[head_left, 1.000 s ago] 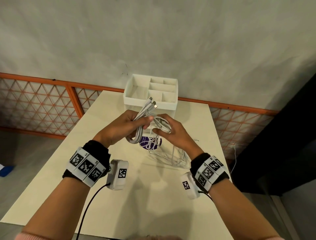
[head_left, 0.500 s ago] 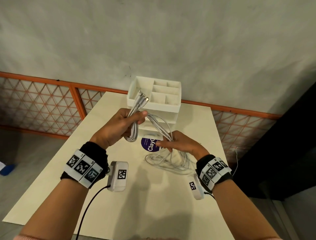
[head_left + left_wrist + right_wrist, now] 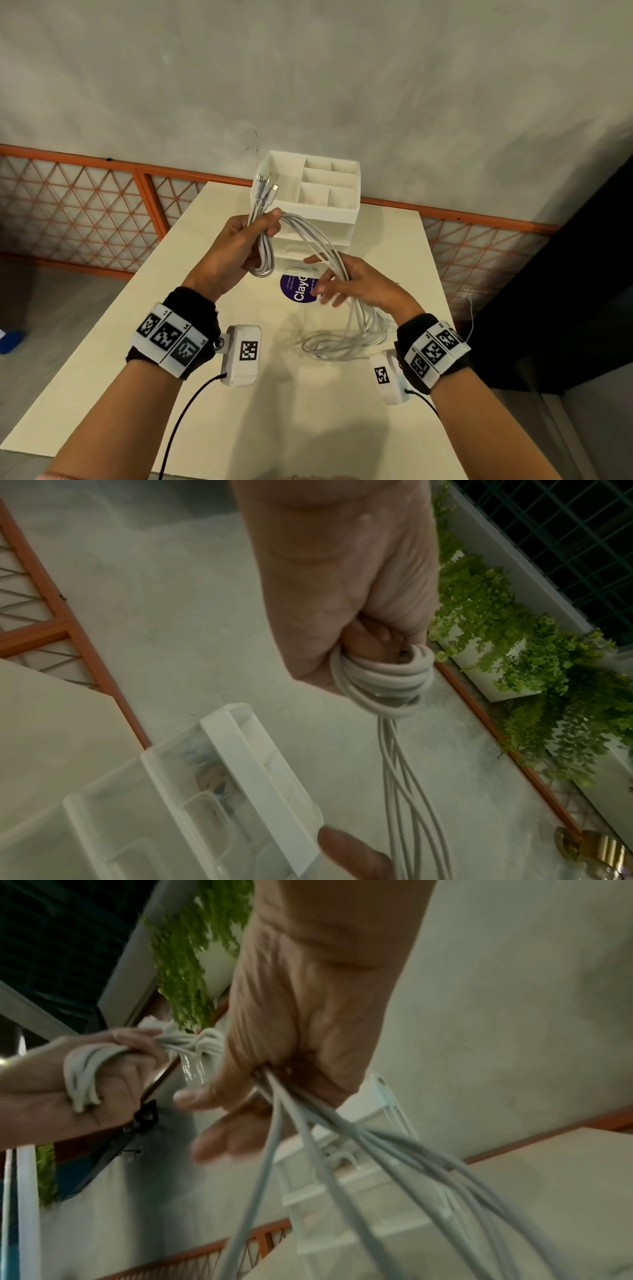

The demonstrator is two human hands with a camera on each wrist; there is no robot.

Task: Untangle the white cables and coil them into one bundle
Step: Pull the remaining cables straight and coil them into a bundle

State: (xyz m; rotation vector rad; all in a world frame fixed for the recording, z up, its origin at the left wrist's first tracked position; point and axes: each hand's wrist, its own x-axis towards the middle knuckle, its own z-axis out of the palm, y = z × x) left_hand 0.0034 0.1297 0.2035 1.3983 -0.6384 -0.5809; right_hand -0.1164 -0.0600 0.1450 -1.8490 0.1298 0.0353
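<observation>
My left hand (image 3: 239,246) grips the coiled part of the cables (image 3: 318,240), plugs sticking up; my right hand (image 3: 346,284) holds the strands loosely, fingers half spread, slack pooled on the table (image 3: 137,377). They look light, limp and slick, so I'd pinch near the coil. Since a second ago, my right hand has slid out and down, lengthening the span.

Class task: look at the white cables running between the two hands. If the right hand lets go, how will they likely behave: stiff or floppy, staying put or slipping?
Probably floppy: the cables arc and sag between the left hand and right hand. Likely springy too: the slack on the table lies in loose curls. They look smooth, so strands may slide apart.
</observation>
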